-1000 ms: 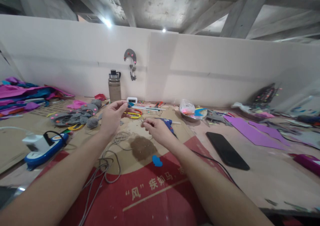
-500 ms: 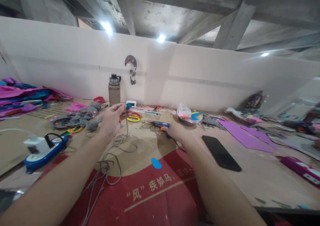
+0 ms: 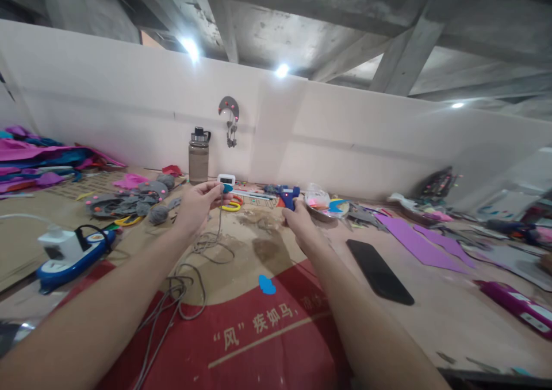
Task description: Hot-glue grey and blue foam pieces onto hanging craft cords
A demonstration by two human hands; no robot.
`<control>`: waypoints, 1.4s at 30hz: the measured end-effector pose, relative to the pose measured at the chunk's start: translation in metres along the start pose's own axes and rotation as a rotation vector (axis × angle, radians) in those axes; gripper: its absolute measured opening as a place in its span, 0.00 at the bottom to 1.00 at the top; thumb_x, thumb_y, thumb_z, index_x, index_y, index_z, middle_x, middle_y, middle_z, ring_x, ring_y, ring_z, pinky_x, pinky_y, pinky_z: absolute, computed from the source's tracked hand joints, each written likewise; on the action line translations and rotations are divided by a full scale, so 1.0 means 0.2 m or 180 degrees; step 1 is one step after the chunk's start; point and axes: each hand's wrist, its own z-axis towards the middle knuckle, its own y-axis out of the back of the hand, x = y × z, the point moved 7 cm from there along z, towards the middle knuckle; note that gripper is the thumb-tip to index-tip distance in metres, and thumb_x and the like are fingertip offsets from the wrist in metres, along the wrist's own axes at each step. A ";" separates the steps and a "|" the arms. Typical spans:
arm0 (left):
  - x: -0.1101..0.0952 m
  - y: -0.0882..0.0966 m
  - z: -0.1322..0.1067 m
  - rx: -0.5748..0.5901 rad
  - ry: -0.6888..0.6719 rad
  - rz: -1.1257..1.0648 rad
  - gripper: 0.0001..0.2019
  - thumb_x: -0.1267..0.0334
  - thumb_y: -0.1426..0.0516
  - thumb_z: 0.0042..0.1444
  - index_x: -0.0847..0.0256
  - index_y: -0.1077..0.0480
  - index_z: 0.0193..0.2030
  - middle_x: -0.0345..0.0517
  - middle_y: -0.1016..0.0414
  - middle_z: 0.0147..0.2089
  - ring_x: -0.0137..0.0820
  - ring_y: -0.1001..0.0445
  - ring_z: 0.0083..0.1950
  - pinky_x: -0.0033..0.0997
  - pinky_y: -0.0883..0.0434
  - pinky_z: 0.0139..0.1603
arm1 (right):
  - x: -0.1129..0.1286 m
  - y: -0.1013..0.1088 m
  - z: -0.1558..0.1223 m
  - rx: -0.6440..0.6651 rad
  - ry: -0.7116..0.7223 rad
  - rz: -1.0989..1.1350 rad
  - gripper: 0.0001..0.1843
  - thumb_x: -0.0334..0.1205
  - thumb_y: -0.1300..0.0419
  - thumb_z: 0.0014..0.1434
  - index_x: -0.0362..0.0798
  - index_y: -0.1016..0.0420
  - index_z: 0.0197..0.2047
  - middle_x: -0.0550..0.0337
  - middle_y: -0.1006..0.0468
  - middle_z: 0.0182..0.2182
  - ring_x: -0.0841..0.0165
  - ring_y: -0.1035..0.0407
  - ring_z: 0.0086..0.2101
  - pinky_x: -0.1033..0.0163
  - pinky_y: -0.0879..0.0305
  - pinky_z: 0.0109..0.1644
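Observation:
My left hand (image 3: 196, 205) pinches a small blue felt piece (image 3: 227, 188) between thumb and fingertips, held above the table. A long grey cord (image 3: 221, 220) hangs from beside that piece and lies in loose loops on the cardboard below. My right hand (image 3: 297, 214) is wrapped round the handle of a blue glue gun (image 3: 288, 194), its nozzle pointing left. Another blue felt cutout (image 3: 267, 285) lies flat on the red-printed cardboard (image 3: 276, 344) between my forearms. Yellow-handled scissors (image 3: 232, 206) rest just past my left fingertips.
A water bottle (image 3: 199, 157) stands by the wall. Grey felt pieces and yarn (image 3: 138, 199) lie at left, near a blue power strip (image 3: 77, 257). Right of my hand are a bowl of scraps (image 3: 326, 209), a black phone (image 3: 379, 272), purple felt (image 3: 414, 240) and a magenta power strip (image 3: 517, 304).
My right hand has lifted the glue gun up from close to the cardboard. My left hand has shifted slightly right, still pinching the blue felt piece.

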 end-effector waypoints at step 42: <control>-0.03 0.01 0.00 -0.0133 -0.0388 0.0382 0.12 0.59 0.36 0.44 0.66 0.28 0.30 0.43 0.25 0.27 0.29 0.25 0.28 0.32 0.24 0.36 | 0.47 -0.10 -0.42 0.0313 0.2288 -0.0473 0.15 0.43 0.52 0.62 0.48 0.35 0.50 0.50 0.25 0.41 0.61 0.30 0.41 0.56 0.35 0.44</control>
